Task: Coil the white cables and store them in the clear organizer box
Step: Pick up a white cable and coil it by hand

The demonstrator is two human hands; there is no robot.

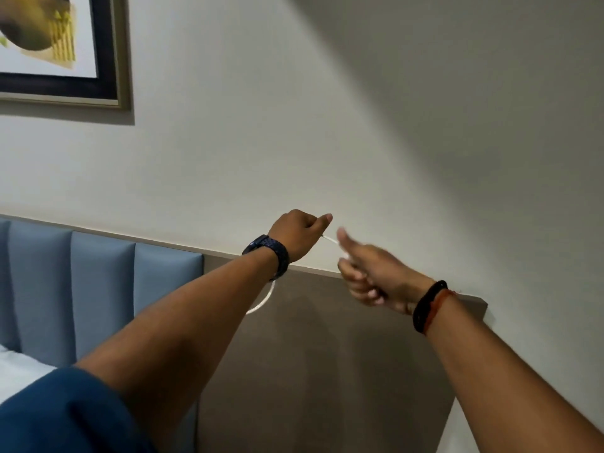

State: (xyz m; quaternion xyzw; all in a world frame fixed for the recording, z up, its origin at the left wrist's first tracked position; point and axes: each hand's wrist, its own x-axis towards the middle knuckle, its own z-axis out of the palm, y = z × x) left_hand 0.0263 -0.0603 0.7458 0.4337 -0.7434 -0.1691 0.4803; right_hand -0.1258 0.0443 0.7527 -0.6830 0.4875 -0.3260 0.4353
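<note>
Both raised hands, left hand (299, 232) and right hand (369, 273), pinch a white cable (330, 239).

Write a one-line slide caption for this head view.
Both hands, left hand and right hand, stretch a white cable before a wall.

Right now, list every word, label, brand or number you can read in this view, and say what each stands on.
None can be read.
Framed picture: blurred yellow and brown shapes, no lettering visible.
Dark wristband on the left wrist: no legible marking.
Black band on the right wrist: plain.
White cable: no print visible.
</note>
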